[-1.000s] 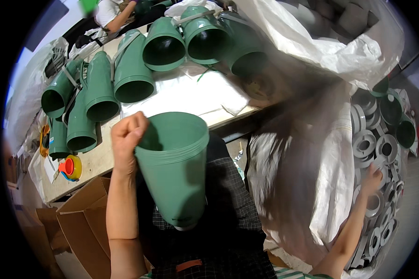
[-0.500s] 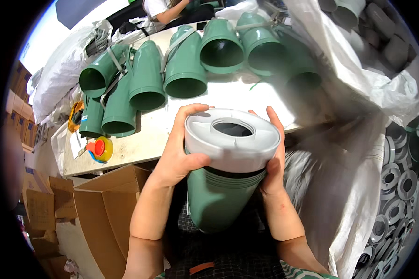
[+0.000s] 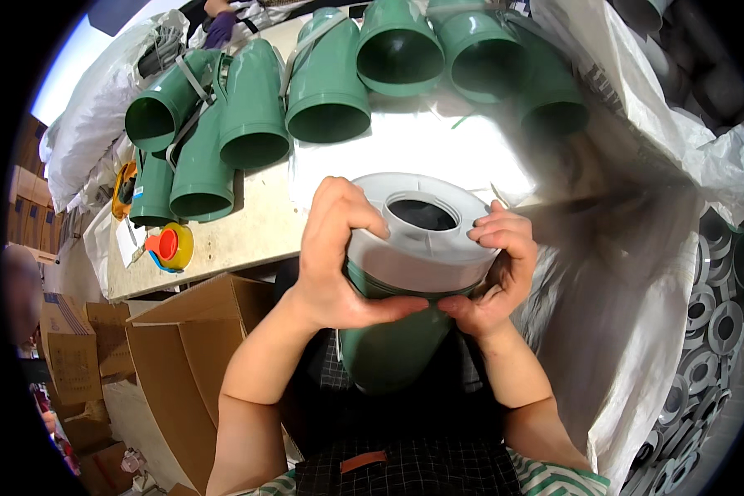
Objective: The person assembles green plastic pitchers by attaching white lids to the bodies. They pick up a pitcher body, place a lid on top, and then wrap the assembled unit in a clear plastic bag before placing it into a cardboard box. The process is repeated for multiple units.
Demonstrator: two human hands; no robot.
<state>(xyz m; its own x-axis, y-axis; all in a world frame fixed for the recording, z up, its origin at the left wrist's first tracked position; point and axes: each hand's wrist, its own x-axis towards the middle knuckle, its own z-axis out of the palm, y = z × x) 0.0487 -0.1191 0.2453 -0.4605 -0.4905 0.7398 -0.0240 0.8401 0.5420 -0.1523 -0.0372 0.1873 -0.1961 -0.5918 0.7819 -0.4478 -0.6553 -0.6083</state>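
Our R hand back from ring pile, off to its R; now opp. our L hand. Btwn hands, gray ring now atop green body, seated closer. Our thumbs now nearly meet below ring, fingers curled over top.

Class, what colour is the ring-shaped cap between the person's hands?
The ring-shaped cap is light grey, shown best in the head view.

Left grip and right grip curled, thumbs nearly together.
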